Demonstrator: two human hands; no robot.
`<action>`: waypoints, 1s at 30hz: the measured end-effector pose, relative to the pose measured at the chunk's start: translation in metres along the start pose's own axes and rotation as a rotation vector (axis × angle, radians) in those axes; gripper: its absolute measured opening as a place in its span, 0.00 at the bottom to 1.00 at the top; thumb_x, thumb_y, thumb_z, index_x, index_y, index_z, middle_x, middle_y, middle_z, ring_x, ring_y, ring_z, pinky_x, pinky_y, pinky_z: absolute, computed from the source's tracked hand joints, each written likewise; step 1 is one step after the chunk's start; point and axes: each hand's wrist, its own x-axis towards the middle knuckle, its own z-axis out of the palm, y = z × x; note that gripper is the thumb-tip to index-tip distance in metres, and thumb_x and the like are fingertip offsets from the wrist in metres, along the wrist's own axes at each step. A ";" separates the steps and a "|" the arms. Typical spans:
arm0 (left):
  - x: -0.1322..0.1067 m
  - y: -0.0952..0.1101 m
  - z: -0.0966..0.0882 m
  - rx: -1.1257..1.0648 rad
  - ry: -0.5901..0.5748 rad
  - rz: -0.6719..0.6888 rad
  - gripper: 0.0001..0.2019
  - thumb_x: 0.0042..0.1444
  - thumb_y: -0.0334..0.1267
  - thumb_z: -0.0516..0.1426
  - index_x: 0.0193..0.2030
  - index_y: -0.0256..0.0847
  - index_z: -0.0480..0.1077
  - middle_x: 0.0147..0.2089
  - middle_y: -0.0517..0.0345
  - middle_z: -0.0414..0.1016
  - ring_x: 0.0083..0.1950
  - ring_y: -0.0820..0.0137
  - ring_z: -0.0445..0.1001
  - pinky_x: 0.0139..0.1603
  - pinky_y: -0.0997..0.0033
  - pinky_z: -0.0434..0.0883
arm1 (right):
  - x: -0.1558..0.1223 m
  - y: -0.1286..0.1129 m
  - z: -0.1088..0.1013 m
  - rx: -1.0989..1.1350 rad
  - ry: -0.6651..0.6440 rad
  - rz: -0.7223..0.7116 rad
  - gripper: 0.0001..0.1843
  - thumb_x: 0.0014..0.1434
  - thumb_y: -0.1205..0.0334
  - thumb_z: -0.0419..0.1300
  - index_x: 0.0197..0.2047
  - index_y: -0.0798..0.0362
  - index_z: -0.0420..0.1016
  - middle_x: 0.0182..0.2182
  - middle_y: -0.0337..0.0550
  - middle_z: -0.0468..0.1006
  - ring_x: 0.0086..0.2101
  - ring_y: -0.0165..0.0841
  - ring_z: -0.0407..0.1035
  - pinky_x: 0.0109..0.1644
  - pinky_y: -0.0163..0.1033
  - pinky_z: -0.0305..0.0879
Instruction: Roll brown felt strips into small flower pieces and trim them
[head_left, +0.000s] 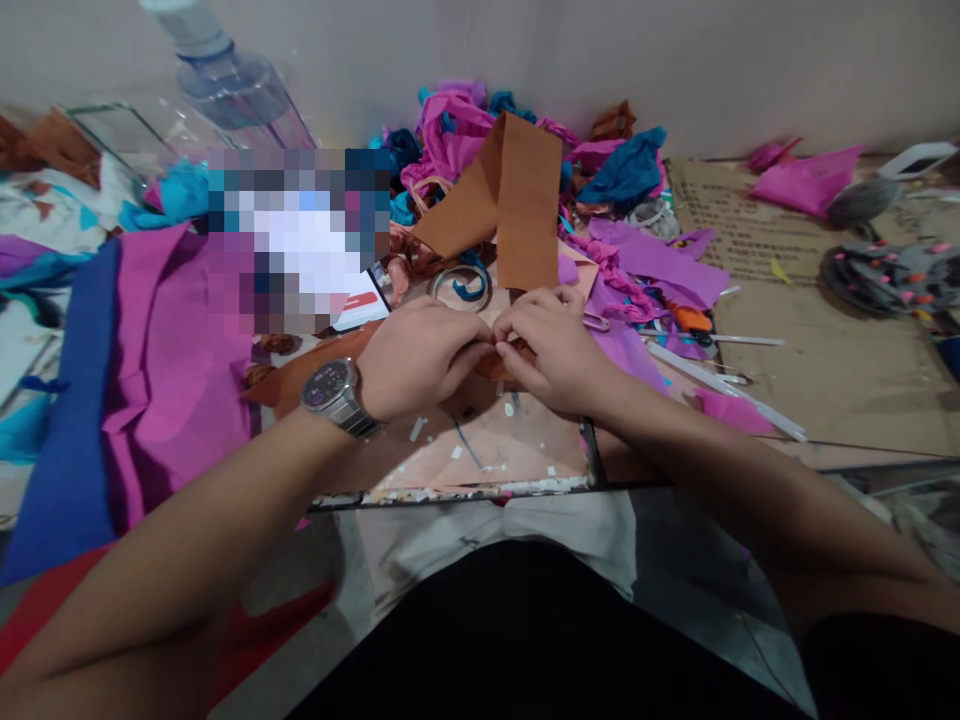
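Observation:
My left hand (420, 355), with a metal watch (337, 395) on its wrist, and my right hand (555, 345) meet at the centre of the work surface. Both are closed, pinching the lower end of a brown paper strip (517, 200). The strip rises from my fingers and folds over into an upside-down V behind them. The part of the paper between my fingertips is mostly hidden. A glass plate (480, 460) lies under my hands.
Magenta paper (172, 370) and blue paper (67, 430) lie at left. A heap of magenta, blue and brown paper scraps (465, 120) sits behind. A tape ring (459, 285), orange-handled tool (690, 320), white sticks (720, 385) and cardboard (817, 360) are at right. A plastic bottle (225, 80) stands back left.

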 end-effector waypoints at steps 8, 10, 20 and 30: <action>0.001 0.005 0.000 -0.043 -0.004 -0.017 0.14 0.71 0.42 0.54 0.44 0.41 0.80 0.37 0.52 0.83 0.42 0.60 0.80 0.50 0.59 0.71 | 0.001 -0.003 0.000 0.073 -0.017 0.040 0.03 0.65 0.65 0.57 0.38 0.50 0.70 0.40 0.43 0.82 0.51 0.42 0.69 0.55 0.52 0.48; 0.001 0.006 -0.002 -0.134 -0.028 -0.051 0.14 0.70 0.43 0.55 0.43 0.41 0.81 0.38 0.53 0.83 0.40 0.62 0.80 0.45 0.62 0.70 | 0.001 -0.003 0.000 0.086 -0.014 0.037 0.02 0.64 0.64 0.58 0.37 0.50 0.71 0.40 0.43 0.82 0.51 0.42 0.69 0.55 0.52 0.48; 0.002 0.003 -0.007 -0.205 -0.076 -0.085 0.14 0.68 0.43 0.56 0.43 0.41 0.82 0.36 0.54 0.84 0.38 0.64 0.78 0.40 0.65 0.65 | -0.002 0.000 -0.003 0.087 0.022 -0.042 0.03 0.66 0.63 0.61 0.38 0.49 0.74 0.39 0.40 0.84 0.50 0.41 0.71 0.57 0.53 0.49; 0.002 0.001 -0.014 -0.308 -0.123 -0.064 0.13 0.69 0.43 0.56 0.44 0.41 0.81 0.39 0.55 0.84 0.39 0.66 0.79 0.41 0.67 0.67 | -0.001 0.000 -0.003 0.096 -0.006 -0.072 0.04 0.66 0.65 0.57 0.37 0.50 0.72 0.37 0.40 0.82 0.50 0.41 0.70 0.58 0.54 0.49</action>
